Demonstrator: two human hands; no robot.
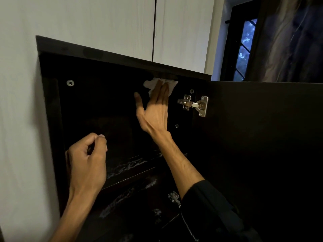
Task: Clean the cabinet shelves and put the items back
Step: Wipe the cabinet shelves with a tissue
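The cabinet (104,105) is dark, almost black inside, hung on a pale wall (19,119) with its door (262,137) swung open to the right on a shiny metal hinge (194,104). High in the upper compartment, the right hand (154,110) has its fingers straight and close together, thumb spread out to the left, pressing a crumpled white cloth (157,84) flat against the back panel just under the cabinet's top board. The cloth pokes out above and on both sides of the fingertips. The left hand (87,158) hovers in front of the lower left of the same compartment, its fingers curled in with the thumb against them; whether it pinches anything cannot be told. Below the hands, the shelf (129,168) shows pale smeared streaks on its dark surface, and so does the one (122,199) beneath it. A screw head (70,83) sits in the back panel at upper left.
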